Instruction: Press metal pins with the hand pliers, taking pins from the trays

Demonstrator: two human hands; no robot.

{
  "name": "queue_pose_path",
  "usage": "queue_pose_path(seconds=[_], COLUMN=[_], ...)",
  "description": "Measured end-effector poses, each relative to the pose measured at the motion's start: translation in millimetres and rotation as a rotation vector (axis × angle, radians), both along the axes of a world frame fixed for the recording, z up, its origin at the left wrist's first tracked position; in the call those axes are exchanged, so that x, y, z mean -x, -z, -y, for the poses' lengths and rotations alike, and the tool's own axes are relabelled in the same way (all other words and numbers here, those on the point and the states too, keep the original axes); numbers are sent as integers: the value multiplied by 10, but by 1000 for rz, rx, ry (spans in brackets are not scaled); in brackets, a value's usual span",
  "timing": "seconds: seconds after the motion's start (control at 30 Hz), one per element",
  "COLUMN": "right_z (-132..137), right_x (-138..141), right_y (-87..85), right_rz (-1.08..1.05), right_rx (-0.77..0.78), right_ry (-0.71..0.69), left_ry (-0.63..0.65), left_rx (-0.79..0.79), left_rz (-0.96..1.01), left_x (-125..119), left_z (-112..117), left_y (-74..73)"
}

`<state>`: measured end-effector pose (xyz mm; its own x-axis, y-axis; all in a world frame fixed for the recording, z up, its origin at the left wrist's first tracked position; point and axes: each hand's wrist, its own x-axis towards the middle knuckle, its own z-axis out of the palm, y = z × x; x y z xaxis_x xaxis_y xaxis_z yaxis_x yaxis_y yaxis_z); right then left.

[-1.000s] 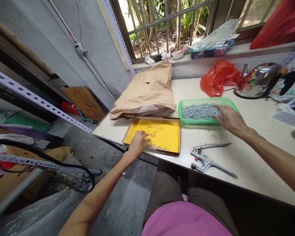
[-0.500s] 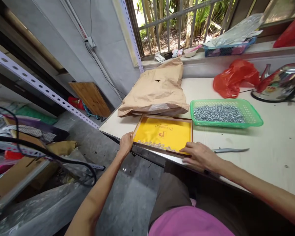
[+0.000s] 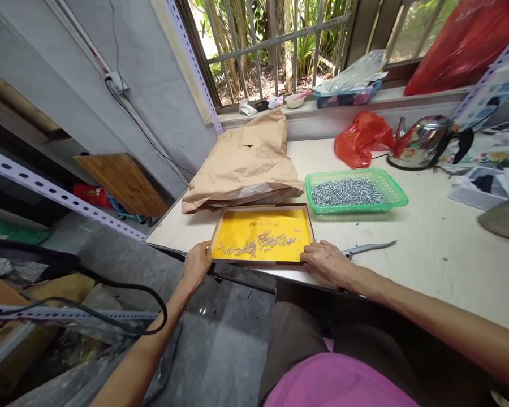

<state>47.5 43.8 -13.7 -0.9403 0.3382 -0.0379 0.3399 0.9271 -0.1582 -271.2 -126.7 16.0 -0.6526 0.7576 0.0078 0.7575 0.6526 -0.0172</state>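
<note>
Item: shallow yellow tray with a brown wooden rim (image 3: 263, 206), on the front edge of an off-white tabletop (image 3: 432, 260), long axis running left to right along that edge; its printed lettering reads upside down from this view and is hard to make out. Contents: loose silver screws (image 3: 258, 246), too small for thread or head detail, pointing in mixed directions, clustered mid-tray. Left hand (image 3: 197, 264): fingers curled against the tray's left corner. Right hand (image 3: 327, 263): fingers spread and lying over the near rim. Neither hand shows a pinched screw; whether either clamps the rim or only rests there cannot be told. Adjacent: green plastic mesh basket (image 3: 401, 198) beyond the tray, right, heaped with similar screws; crumpled kraft paper bag (image 3: 241, 164) touching the tray's far edge; steel tool handle (image 3: 369, 247) just beside the right hand, its remainder hidden behind that hand and wrist. Further back: red plastic bag (image 3: 362, 138); stainless steel kettle (image 3: 424, 142), partly blocked by nothing but cut by its own glare; barred window (image 3: 280, 39) behind.
</note>
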Motion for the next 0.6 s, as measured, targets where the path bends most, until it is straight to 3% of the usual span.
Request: queue_pose_path(seconds=[0.13,0.3,0.43,0.6], right_z=[47,87,129,182], right_x=[-42,-64,-114,-189], right_y=[30,83,166,107], right_rz=[-20,-13,-76,-159], right_rx=[-2,-14,17,78], right_ry=[17,37,28,19], left_ry=[143,399,466,537], left_rx=[-105,-203,-97,79], left_rz=[-171,-37,42,80], left_x=[-260,-637,-742,-768], left_z=[-57,-557,-967,-1146], left_y=[-36,-34,54,93])
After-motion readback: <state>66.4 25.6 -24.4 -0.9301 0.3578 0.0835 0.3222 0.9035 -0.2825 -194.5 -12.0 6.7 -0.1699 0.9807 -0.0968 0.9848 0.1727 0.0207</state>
